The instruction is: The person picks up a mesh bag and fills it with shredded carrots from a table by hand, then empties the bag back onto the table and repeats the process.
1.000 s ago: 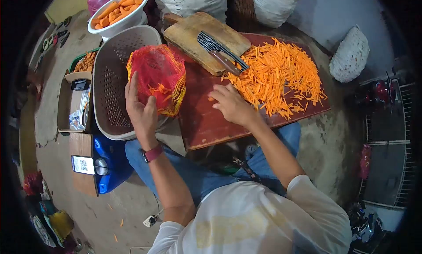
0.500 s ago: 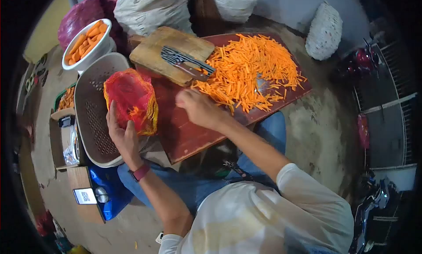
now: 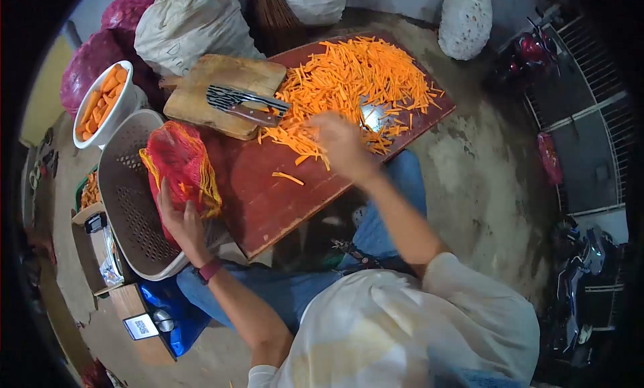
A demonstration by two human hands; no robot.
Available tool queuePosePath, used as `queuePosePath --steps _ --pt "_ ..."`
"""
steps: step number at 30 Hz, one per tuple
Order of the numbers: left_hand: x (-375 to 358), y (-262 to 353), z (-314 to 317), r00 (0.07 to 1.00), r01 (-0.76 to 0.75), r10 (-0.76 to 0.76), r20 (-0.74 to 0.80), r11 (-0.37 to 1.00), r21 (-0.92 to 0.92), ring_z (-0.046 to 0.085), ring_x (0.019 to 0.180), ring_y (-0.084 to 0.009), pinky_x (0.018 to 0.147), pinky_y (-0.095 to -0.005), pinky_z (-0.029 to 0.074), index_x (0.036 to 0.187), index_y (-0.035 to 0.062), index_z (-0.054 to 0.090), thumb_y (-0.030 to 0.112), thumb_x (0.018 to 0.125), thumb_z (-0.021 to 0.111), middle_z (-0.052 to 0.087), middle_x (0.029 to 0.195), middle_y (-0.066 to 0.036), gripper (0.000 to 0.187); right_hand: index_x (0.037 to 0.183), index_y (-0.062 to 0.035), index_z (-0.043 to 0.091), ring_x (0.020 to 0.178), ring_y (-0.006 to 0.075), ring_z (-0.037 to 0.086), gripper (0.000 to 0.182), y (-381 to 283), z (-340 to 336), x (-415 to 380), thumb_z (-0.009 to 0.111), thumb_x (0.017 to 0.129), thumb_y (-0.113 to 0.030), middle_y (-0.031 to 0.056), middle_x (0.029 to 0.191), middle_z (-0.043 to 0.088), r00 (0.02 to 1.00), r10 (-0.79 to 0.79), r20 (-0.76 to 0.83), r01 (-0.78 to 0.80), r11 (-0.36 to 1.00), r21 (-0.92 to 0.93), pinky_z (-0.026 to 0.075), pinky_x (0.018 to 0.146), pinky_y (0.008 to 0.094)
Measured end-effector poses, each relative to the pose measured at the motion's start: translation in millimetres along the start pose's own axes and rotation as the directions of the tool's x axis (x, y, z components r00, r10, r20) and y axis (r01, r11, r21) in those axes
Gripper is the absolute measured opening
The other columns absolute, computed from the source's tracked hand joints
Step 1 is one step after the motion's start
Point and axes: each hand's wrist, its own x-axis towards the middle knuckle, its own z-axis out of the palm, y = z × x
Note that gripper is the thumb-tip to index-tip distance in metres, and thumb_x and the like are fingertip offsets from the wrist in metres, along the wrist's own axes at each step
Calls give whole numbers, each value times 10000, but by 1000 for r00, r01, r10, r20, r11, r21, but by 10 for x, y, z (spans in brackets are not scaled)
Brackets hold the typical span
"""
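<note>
My left hand (image 3: pixel 180 221) holds the near side of a red mesh bag (image 3: pixel 180 153) with a yellow edge, fingers against the netting. A few orange bits show inside the bag, which sits at the rim of a brown perforated basket (image 3: pixel 137 217). My right hand (image 3: pixel 341 146) is at the near edge of a heap of carrot sticks (image 3: pixel 365 69); motion smears its fingers. The heap lies on a red board (image 3: pixel 268 210) across my lap. One loose carrot stick (image 3: pixel 288 178) lies apart. A wooden cutting board (image 3: pixel 191 106) carries a wavy-bladed knife (image 3: pixel 248 105).
A white bowl of peeled carrots (image 3: pixel 100 106) stands left, behind the basket. Large sacks (image 3: pixel 194 35) line the back. Beside my left knee are a QR code card (image 3: pixel 141 326) and a tray of small items (image 3: pixel 100 254). Motorbike parts (image 3: pixel 577 267) are at right.
My right hand has moved right, from near the bag to the carrot heap. A loose carrot stick now shows on the bare red board. The view has shifted; my left hand stays at the bag.
</note>
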Motion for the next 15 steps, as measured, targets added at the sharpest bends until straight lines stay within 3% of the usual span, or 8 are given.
queuePosePath --steps 1,2,4,6,8,9,12,15 --pt "-5 -3 25 1000 -5 5 -4 1000 5 531 1383 -358 1202 -424 369 1500 -26 534 -113 791 579 573 1446 -208 716 1195 -6 714 1039 202 682 283 327 -450 -159 640 924 29 108 1128 710 981 35 -192 -83 965 -250 537 917 327" --pt "-4 -5 53 1000 -12 12 -6 1000 10 534 1378 -350 1187 -425 391 1499 -28 534 -112 797 576 575 1433 -203 709 1282 -22 680 1013 172 667 366 662 -853 -357 646 921 29 76 1126 699 933 162 -320 -204 973 -103 543 894 313" --pt "6 37 49 1000 18 -19 15 1000 15 553 1338 -333 1136 -416 437 1500 -29 535 -114 812 560 574 1394 -189 694 1373 -11 603 964 254 685 479 1455 -1744 -857 708 905 -21 132 1132 654 726 360 -586 -473 880 -44 575 853 383" --pt "0 16 99 999 24 -24 25 1000 -9 570 1293 -314 1086 -402 474 1500 -31 535 -112 827 545 570 1358 -175 678 1447 -3 523 997 260 681 557 1869 -2349 -1255 743 947 -115 146 1182 642 391 662 -639 -710 659 249 588 819 412" --pt "9 -83 152 1000 8 -7 15 999 -48 586 1244 -295 1034 -384 503 1500 -33 534 -108 843 531 564 1327 -164 661 1475 -21 495 1019 271 684 594 2015 -2450 -1338 756 972 -199 141 1209 636 289 846 -449 -585 527 616 593 830 434" --pt "23 -5 123 997 -68 62 44 988 135 603 1211 -287 1026 -358 499 1500 -30 534 -106 848 525 564 1366 -170 656 1490 -29 481 1030 277 685 616 2145 -2467 -1426 763 984 -241 138 1223 633 259 911 -321 -492 410 768 596 836 445" --pt "38 -29 76 994 -86 71 81 978 189 613 1221 -306 1018 -367 504 1490 -26 547 -70 859 536 577 1373 -190 632 1385 -85 589 1095 283 699 425 2827 -2522 -1347 728 1022 -256 73 1324 666 602 785 149 -360 100 927 601 915 477" --pt "29 -74 108 998 24 -31 52 992 123 620 1227 -378 1034 -424 492 1482 -11 561 6 866 565 602 1353 -230 616 1386 -107 609 1179 260 687 400 2828 -2249 -913 721 1023 -230 53 1364 682 490 858 -155 -277 322 905 581 992 474"
